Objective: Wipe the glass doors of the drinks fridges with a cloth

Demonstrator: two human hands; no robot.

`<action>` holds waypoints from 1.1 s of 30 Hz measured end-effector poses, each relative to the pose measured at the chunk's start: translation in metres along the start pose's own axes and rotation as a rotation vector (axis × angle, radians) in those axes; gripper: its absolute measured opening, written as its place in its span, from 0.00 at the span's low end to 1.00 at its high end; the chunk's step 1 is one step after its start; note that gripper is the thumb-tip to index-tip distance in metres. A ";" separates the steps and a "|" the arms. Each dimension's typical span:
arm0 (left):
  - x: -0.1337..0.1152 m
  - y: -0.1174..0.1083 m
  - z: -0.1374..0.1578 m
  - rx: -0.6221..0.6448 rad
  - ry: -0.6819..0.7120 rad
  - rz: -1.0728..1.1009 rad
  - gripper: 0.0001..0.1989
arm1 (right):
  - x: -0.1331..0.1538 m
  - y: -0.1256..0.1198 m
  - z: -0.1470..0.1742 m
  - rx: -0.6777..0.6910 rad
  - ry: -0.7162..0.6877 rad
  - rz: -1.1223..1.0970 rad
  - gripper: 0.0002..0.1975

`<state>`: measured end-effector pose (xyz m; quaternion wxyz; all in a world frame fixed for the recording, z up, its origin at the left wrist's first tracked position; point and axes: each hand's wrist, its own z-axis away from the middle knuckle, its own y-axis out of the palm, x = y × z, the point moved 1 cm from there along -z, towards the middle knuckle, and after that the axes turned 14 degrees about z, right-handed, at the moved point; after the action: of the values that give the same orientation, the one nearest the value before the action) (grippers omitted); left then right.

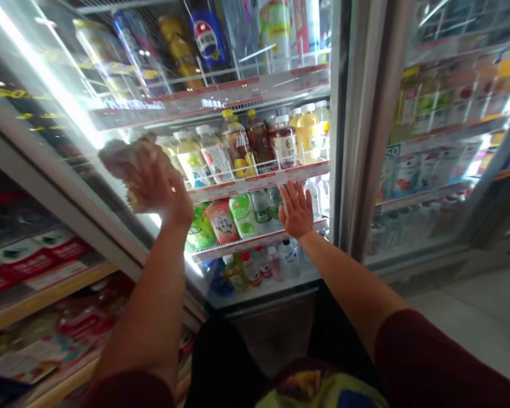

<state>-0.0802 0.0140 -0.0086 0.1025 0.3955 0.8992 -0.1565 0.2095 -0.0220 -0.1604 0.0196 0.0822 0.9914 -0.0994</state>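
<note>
Brownish and blurred, a crumpled cloth (131, 170) is gripped in the left hand (173, 198), before the lit drink shelves (259, 181). The right hand (297, 212), with fingers slightly spread and holding nothing, is well apart from the cloth, lower and to its right.

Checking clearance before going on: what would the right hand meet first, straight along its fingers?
Likely the long red-and-white shelf-edge strip above the right hand, though depth is unclear and a clear pane might intervene.

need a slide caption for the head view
Left hand holding a crumpled brownish cloth, right hand spread before brightly lit cooler shelves of colourful plastic bottles.
</note>
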 end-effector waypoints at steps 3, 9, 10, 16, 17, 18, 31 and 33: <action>0.008 -0.004 0.000 -0.122 -0.146 0.010 0.29 | 0.000 -0.001 0.000 -0.032 -0.004 0.005 0.27; -0.011 0.031 0.088 0.256 0.123 -0.101 0.30 | 0.001 0.000 0.000 -0.040 0.007 -0.011 0.27; -0.013 0.035 0.101 0.362 0.195 -0.091 0.28 | 0.001 0.000 0.001 -0.020 0.010 -0.016 0.27; 0.002 0.022 0.088 0.239 0.097 -0.055 0.30 | -0.001 0.001 0.002 0.057 0.009 -0.034 0.28; 0.007 0.017 0.080 0.139 0.013 -0.046 0.31 | -0.001 0.001 0.002 0.058 0.009 -0.030 0.28; 0.012 0.013 0.074 0.041 -0.074 -0.035 0.32 | -0.001 0.000 0.002 0.057 0.011 -0.027 0.28; 0.003 0.052 0.197 0.532 0.007 -0.006 0.26 | 0.000 0.003 0.002 -0.018 0.004 -0.019 0.28; 0.010 0.045 0.182 0.402 -0.045 0.000 0.27 | -0.001 0.002 0.002 -0.022 -0.005 -0.028 0.28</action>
<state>-0.0424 -0.0158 -0.1900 0.0417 0.4043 0.8474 -0.3418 0.2108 -0.0204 -0.1631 0.0215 0.0680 0.9935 -0.0887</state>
